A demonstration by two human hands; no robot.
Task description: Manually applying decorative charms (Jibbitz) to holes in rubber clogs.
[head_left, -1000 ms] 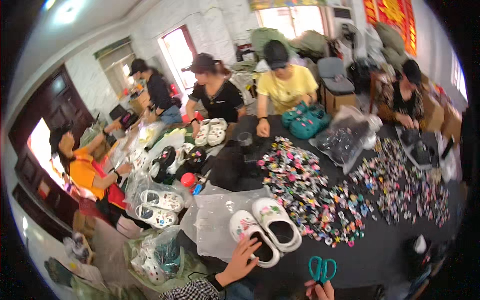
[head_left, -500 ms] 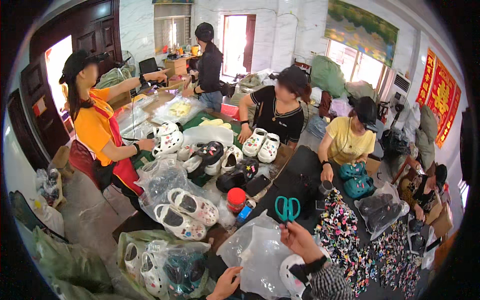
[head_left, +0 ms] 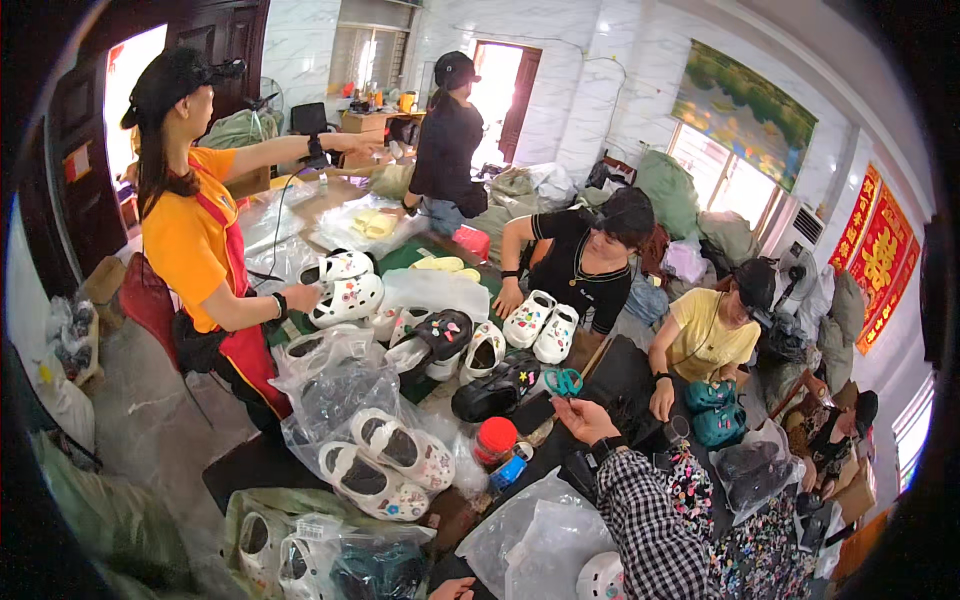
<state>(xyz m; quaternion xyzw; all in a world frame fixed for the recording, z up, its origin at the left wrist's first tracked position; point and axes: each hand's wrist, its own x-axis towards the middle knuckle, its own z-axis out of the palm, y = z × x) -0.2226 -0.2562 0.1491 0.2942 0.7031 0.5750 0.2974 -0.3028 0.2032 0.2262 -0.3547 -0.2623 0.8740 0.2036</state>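
Observation:
My right hand (head_left: 588, 417), in a black-and-white checked sleeve (head_left: 645, 515), reaches over the table and holds teal-handled scissors (head_left: 563, 381). The scissors hover beside a black clog (head_left: 492, 393) with charms on it. Just below sit a red-lidded jar (head_left: 495, 438) and a small blue item (head_left: 509, 471). Only a sliver of my left hand (head_left: 455, 588) shows at the bottom edge, against crumpled clear plastic bags (head_left: 520, 540); its grip is hidden. A white clog (head_left: 600, 578) lies partly in view beside my sleeve.
A person in orange with a red apron (head_left: 190, 240) stands left, holding white clogs (head_left: 345, 292). Opposite, a person in black (head_left: 590, 262) handles white clogs (head_left: 540, 327) and a person in yellow (head_left: 712, 335) teal ones (head_left: 715, 418). Bagged clogs (head_left: 385, 455) are piled lower left, with loose charms (head_left: 765, 540) at right.
The view has swung left, toward the table end with the bagged clogs. My right hand has carried the scissors up from near the table's front edge and out over the table.

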